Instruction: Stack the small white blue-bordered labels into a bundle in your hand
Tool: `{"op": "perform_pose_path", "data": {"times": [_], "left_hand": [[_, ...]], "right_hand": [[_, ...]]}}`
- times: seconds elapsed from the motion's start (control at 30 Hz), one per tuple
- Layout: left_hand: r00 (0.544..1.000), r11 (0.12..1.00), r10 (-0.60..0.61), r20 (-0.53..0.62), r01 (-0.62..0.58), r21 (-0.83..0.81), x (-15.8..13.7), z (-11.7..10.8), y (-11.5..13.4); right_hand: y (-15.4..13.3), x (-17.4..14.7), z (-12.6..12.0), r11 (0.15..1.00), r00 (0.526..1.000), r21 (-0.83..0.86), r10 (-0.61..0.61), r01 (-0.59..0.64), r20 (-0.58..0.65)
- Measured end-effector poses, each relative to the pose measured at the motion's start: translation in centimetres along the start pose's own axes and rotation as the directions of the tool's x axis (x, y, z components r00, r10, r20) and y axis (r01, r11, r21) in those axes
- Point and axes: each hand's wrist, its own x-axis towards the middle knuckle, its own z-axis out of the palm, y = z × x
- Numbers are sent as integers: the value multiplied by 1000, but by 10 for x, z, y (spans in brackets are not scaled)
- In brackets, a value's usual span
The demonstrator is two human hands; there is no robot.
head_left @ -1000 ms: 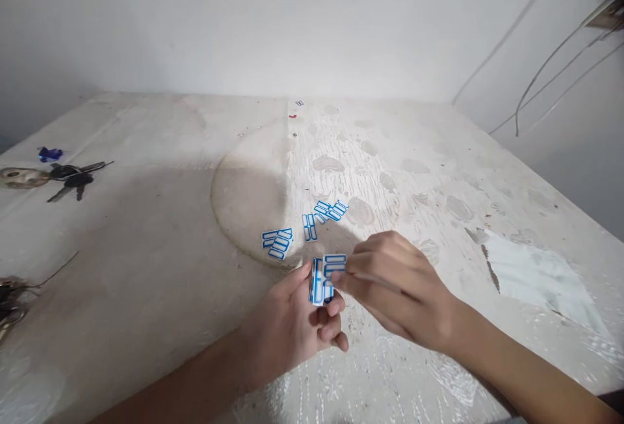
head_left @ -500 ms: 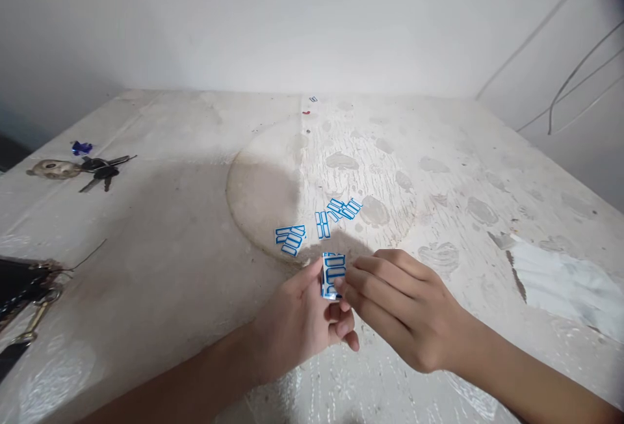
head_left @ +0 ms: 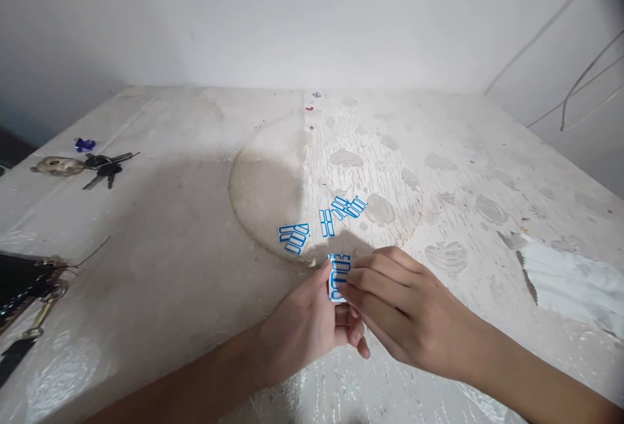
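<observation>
My left hand (head_left: 312,326) is closed on a small white sticker sheet (head_left: 339,274) printed with blue-outlined rectangles, its thumb along the sheet's left edge. The fingers of my right hand (head_left: 404,300) pinch the same sheet at its lower right side, hiding part of it. Just beyond the hands lie pieces with the same blue outlines: an overlapping pair (head_left: 294,238) on the left, a single piece (head_left: 327,223) in the middle, and an overlapping cluster (head_left: 348,206) on the right.
Keys with a fob (head_left: 100,165) lie at the left beside a shiny blue scrap (head_left: 84,144). A black bag (head_left: 29,287) with a metal clasp sits at the near left. Crumpled white paper (head_left: 570,281) is at the right. A wall (head_left: 302,21) rises behind the table (head_left: 185,235).
The view has shifted slightly, so the table things appear a little further right and higher. Both hands keep hold of the sheet, which now looks turned slightly.
</observation>
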Motion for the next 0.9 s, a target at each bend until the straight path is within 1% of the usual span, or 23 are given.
{"op": "perform_pose_path", "data": {"times": [0.13,0.27,0.33,0.43,0.5,0.57,0.63,0.7,0.73,0.77,0.83,0.9], "left_hand": [[999,999,23,37,-21,-49,-3,1,1],[1000,1000,6,16,-6,-5,-3,3,3],[999,1000,19,35,-20,16,-3,3,3],[995,996,83,64,-84,14,-3,3,1],[990,992,124,61,-124,-2,-3,3,0],[990,992,129,50,-129,-17,-4,3,0],[993,993,113,44,-111,-40,-5,4,1],[994,994,99,47,-97,-46,-6,5,3],[994,995,96,46,-94,-43,-6,5,3],[995,995,93,47,-91,-35,-7,5,4],[995,997,81,61,-80,-17,-7,5,4],[993,999,52,108,-51,-4,-8,3,2]], "right_hand": [[0,2,-3,998,999,54,41,-42,19],[1,4,-4,992,997,108,60,-65,55],[0,4,-6,988,993,128,78,-89,85],[-1,4,-9,970,979,184,132,-160,154],[-2,5,-12,947,961,228,178,-226,210],[-2,6,-14,924,947,266,211,-274,242],[-2,7,-14,897,944,329,220,-294,244],[0,7,-13,841,940,425,263,-335,219],[1,6,-12,804,928,463,316,-372,196],[3,6,-11,765,907,491,384,-416,172],[5,4,-8,663,838,537,518,-521,174],[8,3,-5,514,774,617,573,-595,269]]}}
